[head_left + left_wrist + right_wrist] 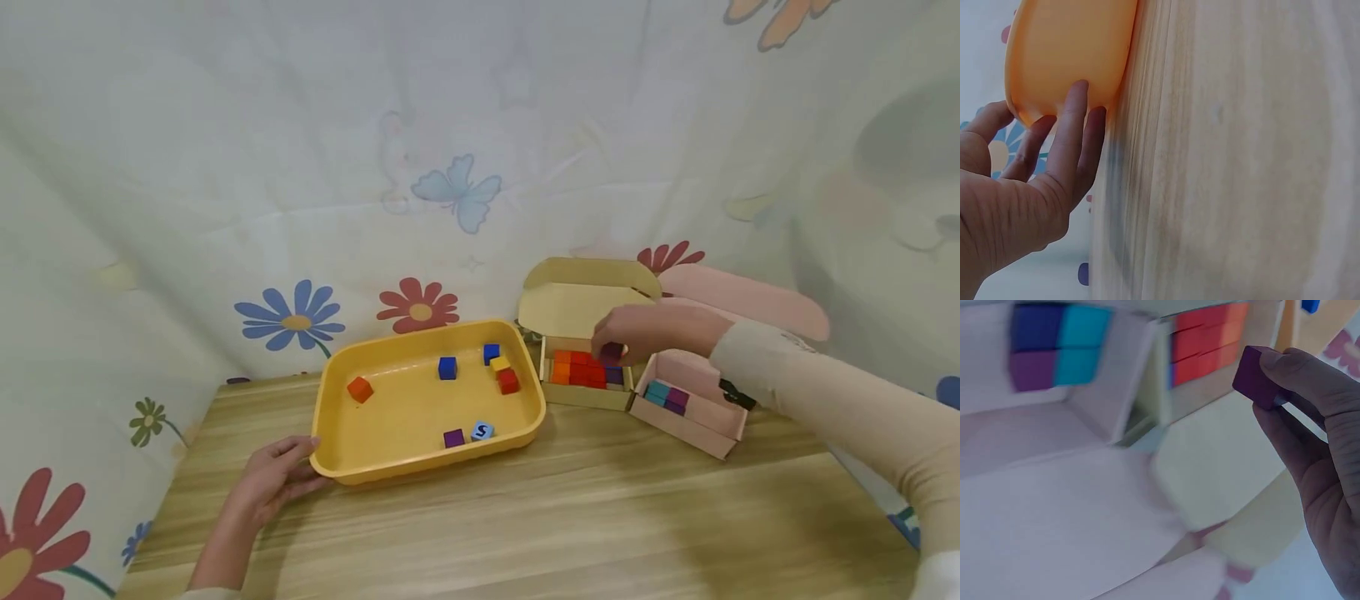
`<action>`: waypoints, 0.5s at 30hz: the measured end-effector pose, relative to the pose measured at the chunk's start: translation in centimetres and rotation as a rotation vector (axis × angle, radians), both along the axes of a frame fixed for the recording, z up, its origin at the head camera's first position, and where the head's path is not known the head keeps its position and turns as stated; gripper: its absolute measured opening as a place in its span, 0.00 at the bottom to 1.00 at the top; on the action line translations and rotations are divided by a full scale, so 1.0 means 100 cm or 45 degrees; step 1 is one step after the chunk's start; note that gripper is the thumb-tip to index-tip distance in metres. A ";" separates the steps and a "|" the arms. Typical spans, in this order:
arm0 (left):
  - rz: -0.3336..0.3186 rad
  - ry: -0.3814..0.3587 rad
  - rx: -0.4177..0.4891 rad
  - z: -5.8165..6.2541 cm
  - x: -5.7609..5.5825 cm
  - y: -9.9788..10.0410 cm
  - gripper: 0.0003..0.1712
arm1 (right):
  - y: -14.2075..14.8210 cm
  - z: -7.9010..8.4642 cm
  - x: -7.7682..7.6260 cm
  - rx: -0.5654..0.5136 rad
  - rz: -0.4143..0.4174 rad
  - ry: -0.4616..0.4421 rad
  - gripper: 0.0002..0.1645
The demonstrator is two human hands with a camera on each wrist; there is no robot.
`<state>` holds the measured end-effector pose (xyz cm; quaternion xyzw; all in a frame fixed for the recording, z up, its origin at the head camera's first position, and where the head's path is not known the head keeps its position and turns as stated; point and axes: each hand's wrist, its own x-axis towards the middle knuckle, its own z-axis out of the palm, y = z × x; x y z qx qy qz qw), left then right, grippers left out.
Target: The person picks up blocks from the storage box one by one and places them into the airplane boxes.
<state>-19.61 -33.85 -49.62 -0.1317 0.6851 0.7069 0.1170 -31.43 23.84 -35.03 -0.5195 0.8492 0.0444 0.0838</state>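
A purple cube (1252, 377) is pinched between the thumb and fingers of my right hand (637, 330). That hand hovers over the yellow cardboard box (585, 395), which holds red, orange and a few blue or purple cubes. At the near left corner of the yellow-orange tray (397, 475), my left hand (276, 477) touches the outer wall with extended fingertips, as the left wrist view shows. Inside the tray lie an orange cube (360, 389), blue cubes (447, 367), a yellow cube (500, 364), a red cube (508, 382), a purple cube (453, 438) and a light blue cube (482, 430) bearing a dark mark.
Right of the yellow box stands a pink box (693, 433) with teal and purple cubes at its left end. Both boxes have raised lids behind them. A flowered cloth (360, 208) hangs behind the wooden table (480, 533). My right forearm passes above the pink box.
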 end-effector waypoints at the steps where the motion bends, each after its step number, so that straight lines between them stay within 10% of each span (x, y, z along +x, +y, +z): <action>1: 0.005 0.000 -0.001 0.000 0.001 0.000 0.36 | 0.012 -0.002 0.001 0.007 -0.033 -0.017 0.13; 8: 0.008 0.013 0.008 -0.001 0.003 0.000 0.34 | 0.073 -0.037 0.007 0.065 -0.244 -0.108 0.15; 15: 0.020 0.020 -0.004 -0.001 0.002 -0.001 0.35 | 0.086 -0.074 0.015 0.079 -0.185 0.469 0.16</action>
